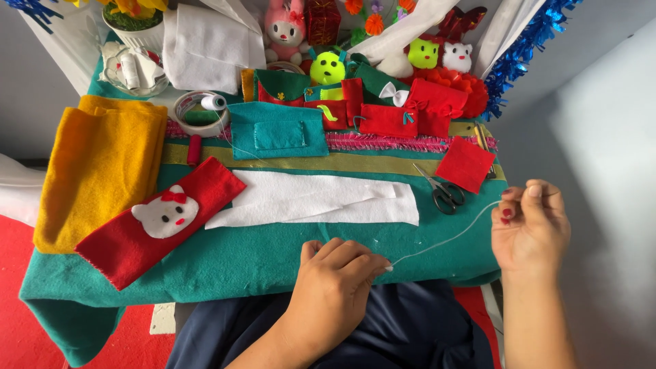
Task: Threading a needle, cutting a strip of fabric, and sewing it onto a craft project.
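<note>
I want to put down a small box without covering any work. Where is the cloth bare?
Bare green cloth lies along the near edge, between the red strip, the white felt and the left hand. A smaller patch sits below the scissors. The back rows with toys and pouches are crowded.

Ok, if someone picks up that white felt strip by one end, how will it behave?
The white felt strip lies thin and flat on the green cloth, so it would probably droop rather than stay stiff. It looks light. Its fuzzy surface likely drags instead of sliding, and it seems unlikely to break.
</note>
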